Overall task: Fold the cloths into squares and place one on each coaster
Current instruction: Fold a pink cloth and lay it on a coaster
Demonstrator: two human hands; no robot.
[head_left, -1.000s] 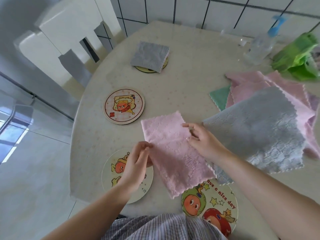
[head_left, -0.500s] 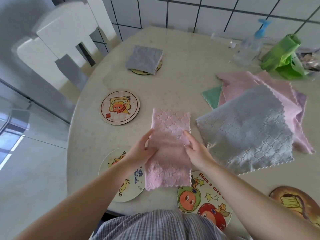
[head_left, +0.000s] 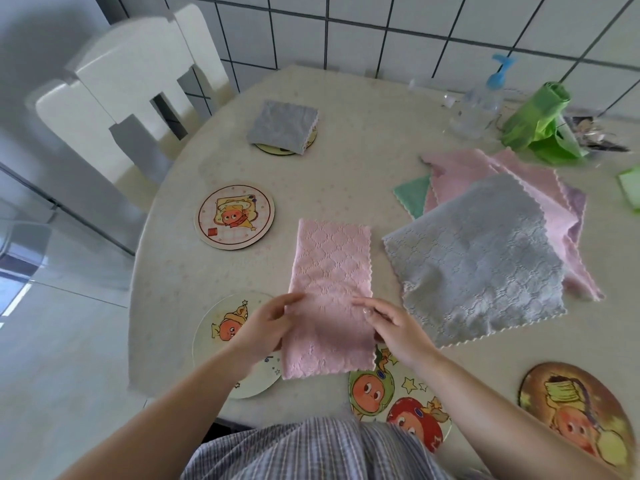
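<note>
Pink cloth (head_left: 330, 292) folded into long strip, flat on table (head_left: 363, 161); both hands (head_left: 265, 327) (head_left: 394, 329) apparently pinching near-end edges.

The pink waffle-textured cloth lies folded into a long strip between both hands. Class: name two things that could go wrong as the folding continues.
1. The pink waffle-textured cloth is a strip, not a square; if the left hand and right hand fold it unevenly, its edges may not line up.
2. Its near end overlaps the round cartoon coaster under the left hand; lifting the cloth could shift that coaster.
</note>
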